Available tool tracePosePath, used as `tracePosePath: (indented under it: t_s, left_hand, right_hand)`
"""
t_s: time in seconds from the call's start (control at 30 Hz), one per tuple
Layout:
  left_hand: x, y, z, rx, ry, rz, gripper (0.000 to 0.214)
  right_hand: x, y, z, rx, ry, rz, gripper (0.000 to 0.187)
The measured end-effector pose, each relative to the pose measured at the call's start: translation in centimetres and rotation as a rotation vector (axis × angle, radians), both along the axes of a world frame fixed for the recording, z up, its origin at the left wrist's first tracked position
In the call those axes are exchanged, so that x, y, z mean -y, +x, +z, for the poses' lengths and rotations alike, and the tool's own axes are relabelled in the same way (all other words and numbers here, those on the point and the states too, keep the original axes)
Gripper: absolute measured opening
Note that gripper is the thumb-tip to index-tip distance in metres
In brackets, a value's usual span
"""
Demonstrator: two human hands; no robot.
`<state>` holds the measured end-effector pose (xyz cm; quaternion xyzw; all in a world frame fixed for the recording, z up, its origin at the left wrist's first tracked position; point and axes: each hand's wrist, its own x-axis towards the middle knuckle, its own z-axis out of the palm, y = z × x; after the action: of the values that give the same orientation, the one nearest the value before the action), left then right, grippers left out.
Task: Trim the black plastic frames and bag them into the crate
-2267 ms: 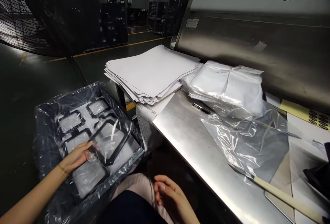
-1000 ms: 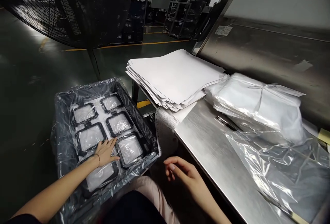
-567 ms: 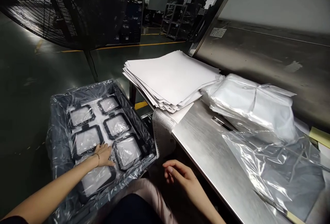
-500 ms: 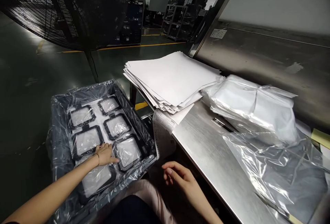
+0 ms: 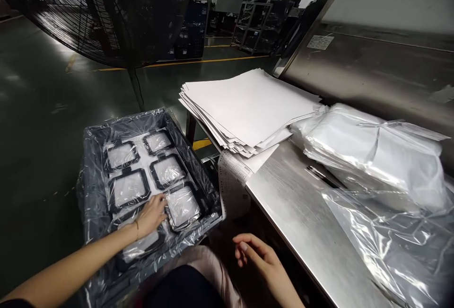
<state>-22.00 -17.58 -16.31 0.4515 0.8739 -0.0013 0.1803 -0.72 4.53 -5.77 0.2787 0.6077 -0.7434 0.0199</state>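
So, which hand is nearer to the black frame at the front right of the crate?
Left. The left hand is at the edge of the frame, inside the crate; the right hand is outside the crate, apart from the frame.

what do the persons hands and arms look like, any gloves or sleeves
Both hands are bare, with no gloves. The left hand has a thin bracelet at the wrist, and a dark sleeve just shows at the bottom edge of the view. The right hand shows no jewellery. Below them are dark clothing and pale pinkish cloth.
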Motion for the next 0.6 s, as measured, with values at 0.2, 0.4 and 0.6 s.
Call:
tracePosePath:
  t_s: [0.2, 0.4, 0.6]
  left_hand:
    - [2.9, -2.2, -1.0, -0.017, -0.128, 0.286, 0.029]
    - [2.8, -3.1, 1.1, 0.118, -0.064, 0.368, 0.028]
    - [5.7, -5.8, 4.3, 0.418, -0.001, 0.657, 0.019]
  right_hand:
    - [0.4, -0.2, -0.2, -0.022, -0.05, -0.002, 0.027]
    - [-0.2, 0.7, -0.1, -0.012, -0.02, -0.039, 0.028]
    - [-0.6, 1.3, -0.9, -0.027, -0.025, -0.044, 0.026]
